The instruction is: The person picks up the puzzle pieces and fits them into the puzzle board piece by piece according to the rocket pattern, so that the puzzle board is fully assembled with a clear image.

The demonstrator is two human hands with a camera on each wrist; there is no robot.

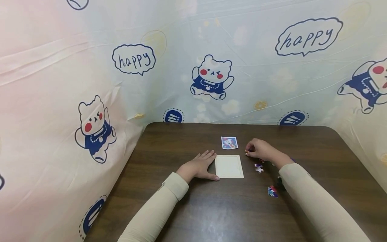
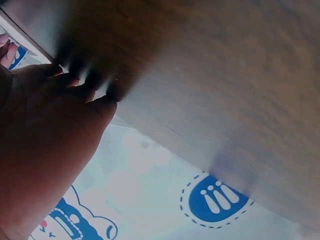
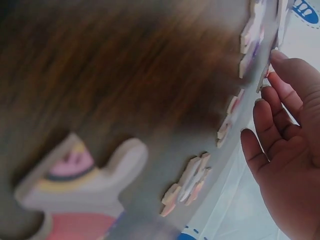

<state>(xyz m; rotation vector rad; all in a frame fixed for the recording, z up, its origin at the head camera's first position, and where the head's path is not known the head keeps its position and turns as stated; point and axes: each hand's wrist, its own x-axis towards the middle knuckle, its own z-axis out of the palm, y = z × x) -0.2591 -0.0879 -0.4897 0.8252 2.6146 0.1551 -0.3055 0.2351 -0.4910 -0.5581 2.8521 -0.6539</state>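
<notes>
A square cream puzzle tray (image 1: pixel 229 166) lies flat on the brown table. Along its left side rests my left hand (image 1: pixel 201 165), fingers spread and nearly straight, with the thumb at the near left corner. In the left wrist view the same hand (image 2: pixel 55 115) has its fingertips by the tray's edge. To the right of the tray, my right hand (image 1: pixel 262 150) pinches a small jigsaw piece (image 1: pixel 247 153) between thumb and forefinger. The right wrist view shows the piece edge-on at the fingertips of that hand (image 3: pixel 290 120), its picture mostly hidden.
Loose jigsaw pieces lie right of the tray, among them a white and purple one (image 1: pixel 259 168) and a red and blue one (image 1: pixel 272 191). Others are partly behind the right arm. Beyond the tray lies a small picture card (image 1: pixel 229 143). A printed cloth (image 1: pixel 181 50) hangs behind the table.
</notes>
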